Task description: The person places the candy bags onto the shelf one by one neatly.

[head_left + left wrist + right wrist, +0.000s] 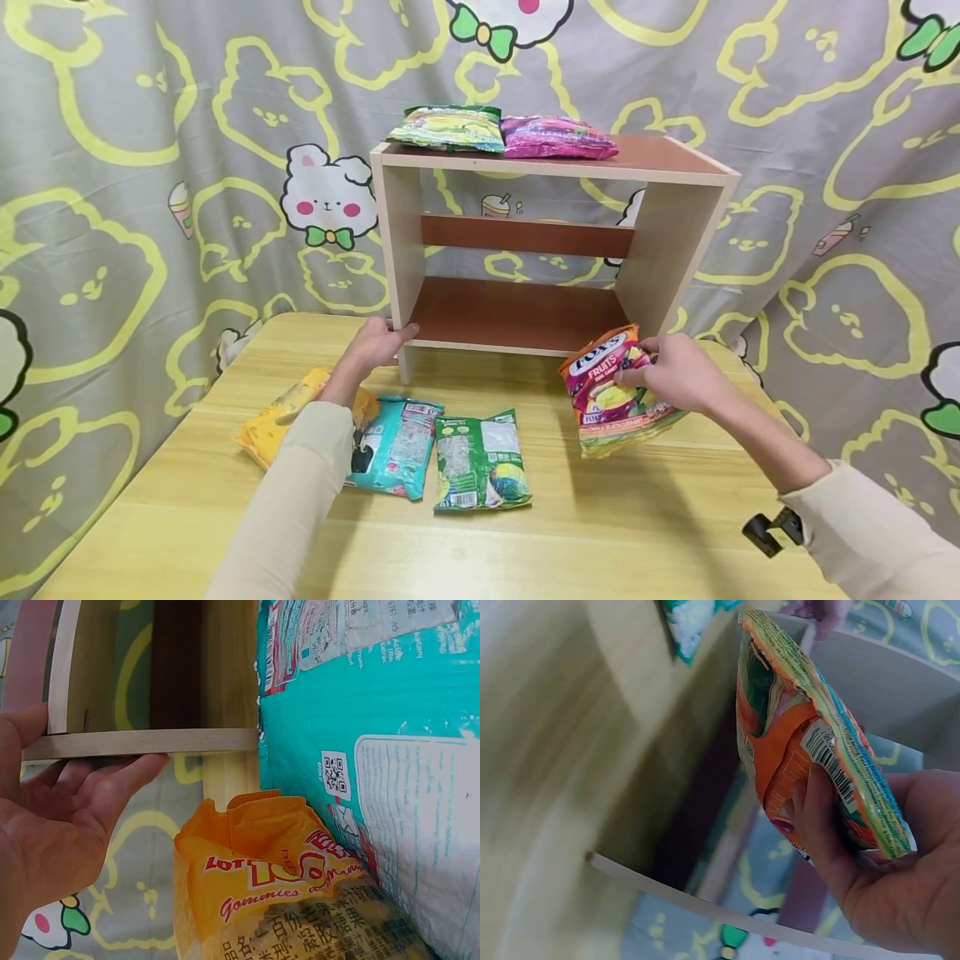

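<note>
My right hand (678,372) pinches a Fox's fruit candy bag (606,387) by its side, tilted above the table at the shelf's front right. In the right wrist view the bag (780,742) shows its orange back and barcode between thumb and fingers. My left hand (377,343) grips the front edge of the left side panel of a small wooden shelf (517,312), thumb on one face and fingers on the other, as the left wrist view shows. Below that hand lie a yellow gummies bag (262,877) and a teal bag (367,712), apart from the fingers.
On the shelf's top board lie a yellow-green bag (450,127) and a purple bag (557,136). A green bag (482,461) lies on the wooden table (480,554) beside the teal one. A black clip-like piece (772,530) shows at the right sleeve. Patterned curtain (112,208) surrounds the table.
</note>
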A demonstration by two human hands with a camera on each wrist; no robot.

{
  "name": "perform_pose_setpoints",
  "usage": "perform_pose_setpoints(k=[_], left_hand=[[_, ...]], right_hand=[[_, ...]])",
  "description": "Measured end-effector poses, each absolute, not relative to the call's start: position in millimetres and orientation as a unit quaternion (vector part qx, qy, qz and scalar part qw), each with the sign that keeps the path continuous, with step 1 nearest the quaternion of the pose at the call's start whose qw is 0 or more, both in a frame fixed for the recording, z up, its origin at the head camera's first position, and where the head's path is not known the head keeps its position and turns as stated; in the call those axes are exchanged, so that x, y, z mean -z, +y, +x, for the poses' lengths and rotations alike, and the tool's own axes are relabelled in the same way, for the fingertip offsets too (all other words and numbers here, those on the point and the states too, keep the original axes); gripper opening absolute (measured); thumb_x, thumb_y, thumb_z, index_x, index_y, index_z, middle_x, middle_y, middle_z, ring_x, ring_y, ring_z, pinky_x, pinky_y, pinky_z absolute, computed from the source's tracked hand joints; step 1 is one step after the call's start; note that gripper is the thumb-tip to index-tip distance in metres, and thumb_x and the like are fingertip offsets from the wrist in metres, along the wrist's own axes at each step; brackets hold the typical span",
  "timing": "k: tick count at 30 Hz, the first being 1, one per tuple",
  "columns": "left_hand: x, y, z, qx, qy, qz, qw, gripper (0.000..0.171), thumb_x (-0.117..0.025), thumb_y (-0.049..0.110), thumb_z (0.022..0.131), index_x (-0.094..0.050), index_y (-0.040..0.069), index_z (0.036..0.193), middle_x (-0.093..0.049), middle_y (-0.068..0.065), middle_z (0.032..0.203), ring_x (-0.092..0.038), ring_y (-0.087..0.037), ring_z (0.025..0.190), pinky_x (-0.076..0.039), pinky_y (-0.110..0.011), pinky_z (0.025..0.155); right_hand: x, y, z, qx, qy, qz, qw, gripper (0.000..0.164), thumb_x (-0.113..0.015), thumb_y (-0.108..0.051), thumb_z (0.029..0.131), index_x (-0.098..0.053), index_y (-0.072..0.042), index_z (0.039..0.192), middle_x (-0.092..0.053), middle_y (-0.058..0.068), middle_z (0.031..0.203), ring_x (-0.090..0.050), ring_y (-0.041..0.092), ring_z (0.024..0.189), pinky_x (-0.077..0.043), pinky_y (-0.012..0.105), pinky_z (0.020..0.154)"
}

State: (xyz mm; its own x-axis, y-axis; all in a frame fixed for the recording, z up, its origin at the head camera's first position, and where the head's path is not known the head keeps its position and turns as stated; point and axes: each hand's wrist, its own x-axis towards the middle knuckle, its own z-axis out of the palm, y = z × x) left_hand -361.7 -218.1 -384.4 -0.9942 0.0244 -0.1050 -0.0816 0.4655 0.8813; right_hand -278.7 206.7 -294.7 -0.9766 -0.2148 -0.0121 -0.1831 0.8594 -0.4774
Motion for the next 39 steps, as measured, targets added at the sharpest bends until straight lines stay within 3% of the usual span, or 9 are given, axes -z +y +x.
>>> perform_pose_setpoints(k=[9,17,21,25,30,34,39], left_hand=[[384,-219,-360,-0.517,0.854,-0.018,0.049,0.059,-0.055,0.036,0.104,-0.045,-0.005,0.146,-0.049,-0.025,0.148,-0.051,-0.041,0.136,-0.051,-0.052,0.104],[383,-218,-360,-0.518,0.854,-0.018,0.05,0.059,-0.055,0.035,0.104,-0.045,-0.004,0.147,-0.048,-0.024,0.149,-0.05,-0.04,0.136,-0.051,-0.053,0.105],[383,-218,-361,-0.52,0.853,-0.016,0.052,0.059,-0.054,0.035,0.105,-0.044,-0.004,0.147,-0.047,-0.024,0.149,-0.05,-0.041,0.136,-0.051,-0.053,0.105],[382,-218,-360,-0.518,0.853,-0.019,0.052,0.059,-0.054,0.035,0.105,-0.043,-0.004,0.148,-0.047,-0.024,0.149,-0.05,-0.04,0.136,-0.05,-0.053,0.105],[382,-218,-360,-0.517,0.854,-0.019,0.053,0.06,-0.054,0.035,0.104,-0.042,-0.004,0.149,-0.047,-0.025,0.149,-0.049,-0.041,0.137,-0.05,-0.053,0.106],[381,-218,-361,-0.516,0.855,-0.021,0.052,0.06,-0.055,0.036,0.104,-0.044,-0.004,0.147,-0.048,-0.024,0.148,-0.05,-0.04,0.136,-0.05,-0.053,0.106],[382,-218,-360,-0.517,0.854,-0.026,0.053,0.06,-0.055,0.036,0.104,-0.044,-0.004,0.147,-0.048,-0.024,0.148,-0.051,-0.04,0.135,-0.05,-0.053,0.106]], right_hand=[[240,211,-279,0.207,0.973,-0.098,0.003,0.072,-0.076,-0.042,0.087,-0.059,0.012,0.13,-0.071,0.02,0.1,-0.063,0.024,0.08,-0.05,0.031,0.063],[190,218,-273,0.189,0.978,-0.086,-0.026,0.056,-0.071,-0.051,0.091,-0.07,0.0,0.114,-0.068,0.003,0.073,-0.056,0.021,0.069,-0.042,0.034,0.058],[164,223,-271,0.174,0.981,-0.079,-0.043,0.068,-0.068,-0.061,0.089,-0.068,-0.003,0.126,-0.066,0.001,0.069,-0.05,0.022,0.065,-0.037,0.036,0.057],[140,226,-268,0.166,0.983,-0.061,-0.048,0.089,-0.065,-0.072,0.085,-0.055,-0.008,0.146,-0.062,0.002,0.066,-0.046,0.023,0.064,-0.033,0.037,0.059],[114,230,-265,0.16,0.983,-0.033,-0.079,0.093,-0.063,-0.076,0.083,-0.053,-0.01,0.148,-0.069,0.002,0.074,-0.057,0.024,0.071,-0.038,0.035,0.062],[96,236,-268,0.176,0.979,-0.005,-0.1,0.09,-0.062,-0.071,0.087,-0.048,-0.008,0.151,-0.07,0.0,0.072,-0.065,0.023,0.061,-0.047,0.034,0.055],[78,243,-284,0.258,0.957,0.043,-0.123,0.091,-0.068,-0.068,0.085,-0.04,-0.016,0.155,-0.06,-0.013,0.063,-0.066,0.015,0.052,-0.054,0.028,0.049]])
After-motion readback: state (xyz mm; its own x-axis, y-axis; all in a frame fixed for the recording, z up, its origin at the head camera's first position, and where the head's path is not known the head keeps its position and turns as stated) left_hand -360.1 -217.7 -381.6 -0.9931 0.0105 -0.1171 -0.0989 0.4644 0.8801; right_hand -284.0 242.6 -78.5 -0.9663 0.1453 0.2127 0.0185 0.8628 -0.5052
